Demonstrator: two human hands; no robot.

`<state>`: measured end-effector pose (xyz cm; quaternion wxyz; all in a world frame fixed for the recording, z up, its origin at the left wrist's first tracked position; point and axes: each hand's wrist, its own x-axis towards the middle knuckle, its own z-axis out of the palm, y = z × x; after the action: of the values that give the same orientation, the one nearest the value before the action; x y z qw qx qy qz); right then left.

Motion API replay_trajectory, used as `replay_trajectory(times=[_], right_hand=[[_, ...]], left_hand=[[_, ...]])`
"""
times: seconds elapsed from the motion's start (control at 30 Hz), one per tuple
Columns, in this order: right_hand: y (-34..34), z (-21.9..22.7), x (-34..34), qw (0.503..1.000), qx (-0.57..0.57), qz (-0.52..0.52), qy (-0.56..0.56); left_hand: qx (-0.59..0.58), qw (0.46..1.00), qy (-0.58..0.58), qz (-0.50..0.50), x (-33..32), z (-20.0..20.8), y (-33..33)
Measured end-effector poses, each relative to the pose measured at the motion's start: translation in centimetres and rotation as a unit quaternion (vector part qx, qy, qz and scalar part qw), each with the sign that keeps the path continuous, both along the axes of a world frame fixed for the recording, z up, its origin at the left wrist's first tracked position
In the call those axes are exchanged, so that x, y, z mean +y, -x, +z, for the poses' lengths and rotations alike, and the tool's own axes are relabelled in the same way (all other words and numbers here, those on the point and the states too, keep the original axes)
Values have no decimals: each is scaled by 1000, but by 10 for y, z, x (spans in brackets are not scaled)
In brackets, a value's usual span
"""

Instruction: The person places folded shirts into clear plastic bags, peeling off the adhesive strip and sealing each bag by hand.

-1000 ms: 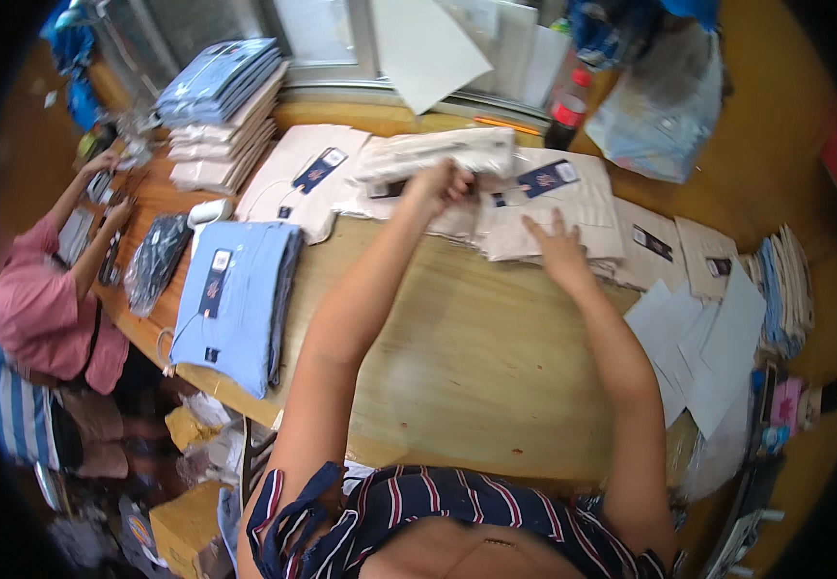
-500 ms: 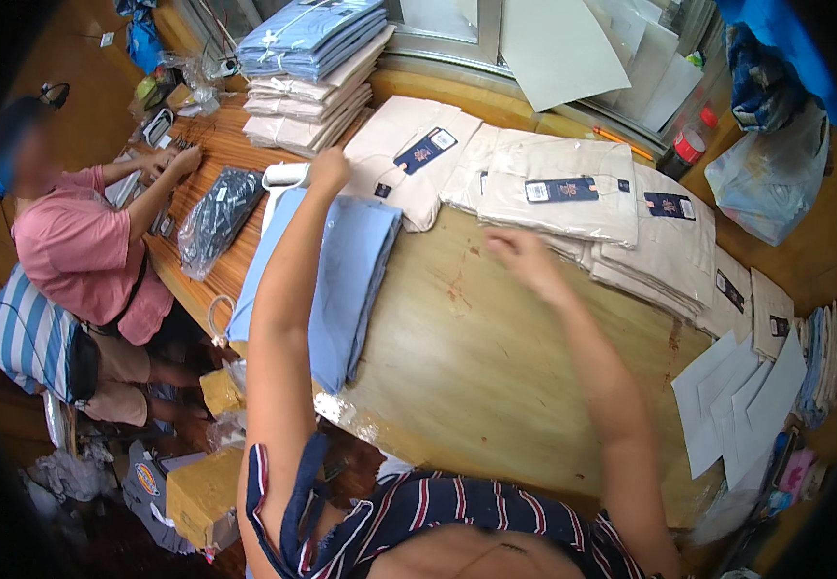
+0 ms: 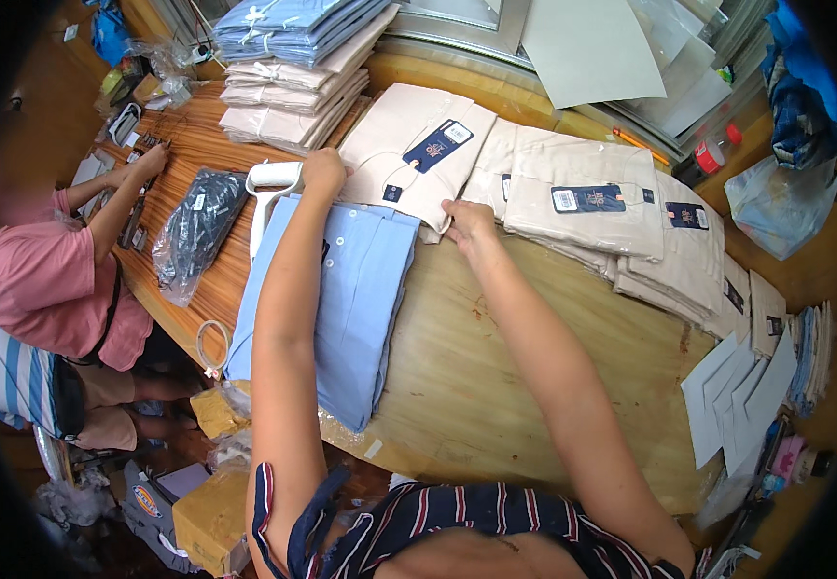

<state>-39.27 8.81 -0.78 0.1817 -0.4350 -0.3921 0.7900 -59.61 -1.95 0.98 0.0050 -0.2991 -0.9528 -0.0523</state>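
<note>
A folded cream garment (image 3: 377,145) lies at the far middle of the table, with a navy hang tag (image 3: 438,145) on a string loop. My right hand (image 3: 470,222) pinches its near right corner between thumb and fingers. At its near left corner my left hand (image 3: 325,174) is closed on the edge, its fingertips partly hidden. Under my left forearm is a folded light-blue shirt (image 3: 370,261) with white buttons. Just left of my left hand lies a white lint roller (image 3: 274,176).
Bagged cream garments (image 3: 583,164) overlap along the far right, with white sheets (image 3: 727,386) nearer me. Tied blue and cream stacks (image 3: 293,82) stand far left. A dark bagged garment (image 3: 201,222) lies by a co-worker in pink (image 3: 52,270). A bottle (image 3: 703,159) stands far right.
My right hand has moved left and taken hold of the cream garment's near right corner. My left hand stays by its left corner. The whole view has shifted slightly.
</note>
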Motion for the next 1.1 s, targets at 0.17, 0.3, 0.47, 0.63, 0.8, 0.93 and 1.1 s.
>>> replay_trajectory(times=[0.17, 0.3, 0.47, 0.63, 0.8, 0.93, 1.1], right_hand=[[6, 6, 6, 996, 56, 5, 76], [8, 8, 9, 993, 17, 70, 93], [7, 3, 18, 984, 21, 161, 74], [12, 17, 11, 988, 68, 123, 57], [23, 59, 40, 987, 120, 98, 39], [-27, 113, 40, 972, 193, 130, 19], [-187, 141, -21, 968, 145, 146, -145]], left_hand=[[-20, 999, 26, 23, 11, 5, -2], [-41, 998, 13, 35, 5, 14, -8], [-125, 990, 44, 52, 4, 15, 0], [-117, 987, -103, 39, -5, 29, -2], [-50, 936, -346, -47, -2, 77, 0], [-110, 858, -488, -113, -17, 129, -39], [-146, 853, -461, -198, -87, 138, -195]])
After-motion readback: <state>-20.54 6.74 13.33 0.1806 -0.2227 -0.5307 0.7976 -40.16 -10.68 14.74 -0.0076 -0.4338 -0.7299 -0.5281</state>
